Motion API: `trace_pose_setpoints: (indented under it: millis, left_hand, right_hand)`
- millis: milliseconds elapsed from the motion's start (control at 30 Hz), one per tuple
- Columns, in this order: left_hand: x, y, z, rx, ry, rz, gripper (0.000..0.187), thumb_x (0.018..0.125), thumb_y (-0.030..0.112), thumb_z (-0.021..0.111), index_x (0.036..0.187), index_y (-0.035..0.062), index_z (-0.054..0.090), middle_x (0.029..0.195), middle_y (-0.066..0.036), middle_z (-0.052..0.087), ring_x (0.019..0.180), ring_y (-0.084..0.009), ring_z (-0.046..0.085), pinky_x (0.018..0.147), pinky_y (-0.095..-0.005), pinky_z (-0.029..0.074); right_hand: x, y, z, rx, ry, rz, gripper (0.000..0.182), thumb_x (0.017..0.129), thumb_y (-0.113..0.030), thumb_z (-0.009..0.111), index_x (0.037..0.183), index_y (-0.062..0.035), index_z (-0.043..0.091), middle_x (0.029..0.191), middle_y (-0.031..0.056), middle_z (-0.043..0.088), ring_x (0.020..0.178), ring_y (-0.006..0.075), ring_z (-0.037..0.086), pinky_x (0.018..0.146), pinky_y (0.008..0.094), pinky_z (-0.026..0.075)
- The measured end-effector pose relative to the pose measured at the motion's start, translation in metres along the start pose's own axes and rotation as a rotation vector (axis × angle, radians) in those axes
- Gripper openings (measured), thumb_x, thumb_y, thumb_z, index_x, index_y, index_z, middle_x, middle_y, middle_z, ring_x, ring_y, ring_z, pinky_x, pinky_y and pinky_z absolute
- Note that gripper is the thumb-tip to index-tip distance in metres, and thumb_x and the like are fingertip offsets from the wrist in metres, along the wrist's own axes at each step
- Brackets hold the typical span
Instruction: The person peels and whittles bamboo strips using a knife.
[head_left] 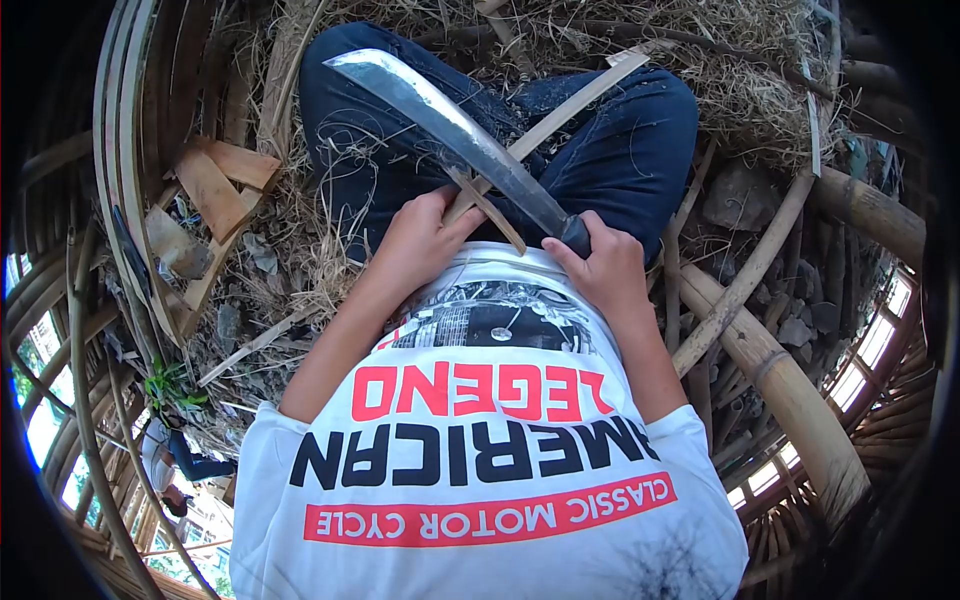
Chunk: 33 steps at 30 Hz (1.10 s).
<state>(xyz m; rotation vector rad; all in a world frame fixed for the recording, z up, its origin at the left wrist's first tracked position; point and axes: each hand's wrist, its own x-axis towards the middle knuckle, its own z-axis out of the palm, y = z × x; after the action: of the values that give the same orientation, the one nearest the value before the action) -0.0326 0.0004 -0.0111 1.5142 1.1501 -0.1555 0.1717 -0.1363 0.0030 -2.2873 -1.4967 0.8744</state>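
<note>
My right hand (pixel 605 262) is closed round the black handle of a large machete (pixel 440 125). Its broad, curved blade slants up to the left over my crossed legs. My left hand (pixel 425 235) grips the lower end of a long, pale bamboo strip (pixel 575 105), which runs up to the right beneath the blade. A short, thin sliver of bamboo (pixel 487 208) lies across the strip beside my left fingers, close to the blade's lower edge. The fingertips of my left hand are partly hidden.
Split bamboo pieces (pixel 215 190) and long curved strips (pixel 120 170) are at the left. Dry straw (pixel 740 90) covers the ground beyond my knees. Thick bamboo poles (pixel 780 390) and stones (pixel 742 198) are at the right. Another person (pixel 170 455) is at the lower left.
</note>
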Motion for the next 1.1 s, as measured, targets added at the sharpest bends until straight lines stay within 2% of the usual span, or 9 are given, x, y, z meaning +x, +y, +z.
trace_pose_setpoints:
  millis: [67, 100, 200, 500, 567, 800, 900, 967, 1100]
  left_hand:
    - [-0.004, 0.005, 0.001, -0.017, 0.034, 0.019, 0.037, 0.089, 0.027, 0.064, 0.107, -0.0052, 0.064, 0.09, -0.025, 0.067, 0.086, -0.0344, 0.068, 0.075, -0.0377, 0.05]
    - [-0.007, 0.004, 0.0, -0.016, 0.031, 0.017, 0.037, 0.089, 0.027, 0.064, 0.107, -0.0052, 0.064, 0.09, -0.025, 0.067, 0.086, -0.0344, 0.068, 0.075, -0.0377, 0.05]
    - [-0.021, 0.001, 0.0, -0.106, 0.048, 0.086, 0.035, 0.089, 0.025, 0.064, 0.109, -0.0042, 0.064, 0.091, -0.024, 0.068, 0.085, -0.033, 0.068, 0.075, -0.0368, 0.05]
    - [-0.052, -0.012, -0.008, -0.076, 0.053, -0.083, 0.029, 0.089, 0.023, 0.065, 0.107, 0.0, 0.065, 0.082, -0.02, 0.068, 0.071, -0.0244, 0.066, 0.066, -0.0332, 0.049]
    - [-0.063, -0.009, -0.014, -0.002, -0.019, -0.174, 0.025, 0.093, 0.018, 0.062, 0.107, -0.0022, 0.063, 0.082, -0.008, 0.065, 0.075, -0.0087, 0.056, 0.068, -0.0245, 0.046]
    - [-0.094, -0.041, -0.016, -0.13, 0.053, -0.126, 0.028, 0.093, 0.023, 0.064, 0.105, -0.0026, 0.063, 0.077, -0.004, 0.062, 0.069, -0.006, 0.049, 0.061, -0.0241, 0.042]
    - [-0.107, -0.041, -0.023, -0.062, 0.015, -0.197, 0.028, 0.092, 0.023, 0.065, 0.105, -0.0022, 0.063, 0.076, -0.002, 0.06, 0.068, -0.0056, 0.047, 0.059, -0.0238, 0.04]
    - [-0.114, -0.047, -0.021, -0.078, 0.083, -0.142, 0.033, 0.09, 0.026, 0.067, 0.102, -0.0041, 0.063, 0.072, -0.012, 0.063, 0.063, -0.0123, 0.052, 0.061, -0.0303, 0.045]
    - [-0.121, -0.052, -0.025, -0.008, 0.064, -0.167, 0.033, 0.089, 0.025, 0.068, 0.103, -0.0044, 0.062, 0.072, -0.013, 0.064, 0.063, -0.0131, 0.053, 0.061, -0.0307, 0.045]
  right_hand:
    - [-0.002, -0.001, 0.001, 0.014, 0.023, 0.008, 0.045, 0.083, -0.048, 0.067, 0.084, -0.0034, 0.062, 0.063, 0.0183, 0.061, 0.063, 0.0381, 0.064, 0.055, 0.0422, 0.048]
    - [-0.003, 0.0, 0.002, 0.023, 0.048, 0.016, 0.045, 0.083, -0.048, 0.067, 0.084, -0.0034, 0.062, 0.063, 0.0183, 0.061, 0.063, 0.0381, 0.064, 0.055, 0.0423, 0.048]
    - [-0.002, 0.008, 0.007, 0.045, 0.1, 0.081, 0.054, 0.082, -0.058, 0.064, 0.081, -0.0043, 0.061, 0.061, 0.0145, 0.063, 0.058, 0.0331, 0.065, 0.052, 0.0405, 0.05]
    - [0.001, 0.009, 0.006, 0.075, 0.121, 0.1, 0.052, 0.083, -0.057, 0.063, 0.081, -0.0044, 0.061, 0.059, 0.0156, 0.061, 0.06, 0.0361, 0.064, 0.054, 0.0424, 0.05]
    - [0.005, 0.012, 0.005, 0.163, 0.109, 0.186, 0.053, 0.083, -0.057, 0.063, 0.081, -0.0044, 0.061, 0.06, 0.0163, 0.062, 0.061, 0.0365, 0.065, 0.054, 0.0429, 0.05]
    - [0.0, 0.007, 0.013, -0.001, 0.153, 0.095, 0.054, 0.084, -0.058, 0.062, 0.077, -0.0044, 0.061, 0.059, 0.0166, 0.061, 0.062, 0.0371, 0.065, 0.054, 0.0438, 0.049]
    - [0.009, 0.011, 0.006, 0.146, 0.114, 0.235, 0.053, 0.084, -0.058, 0.061, 0.078, -0.005, 0.061, 0.06, 0.0167, 0.062, 0.061, 0.0376, 0.064, 0.054, 0.0445, 0.049]
    - [0.008, 0.007, 0.008, 0.127, 0.12, 0.225, 0.053, 0.084, -0.058, 0.061, 0.078, -0.005, 0.061, 0.06, 0.0168, 0.062, 0.061, 0.0378, 0.064, 0.055, 0.0449, 0.049]
    - [0.007, 0.007, 0.011, 0.028, 0.132, 0.177, 0.052, 0.085, -0.056, 0.061, 0.079, -0.0049, 0.062, 0.061, 0.0172, 0.062, 0.062, 0.0382, 0.064, 0.056, 0.0456, 0.049]
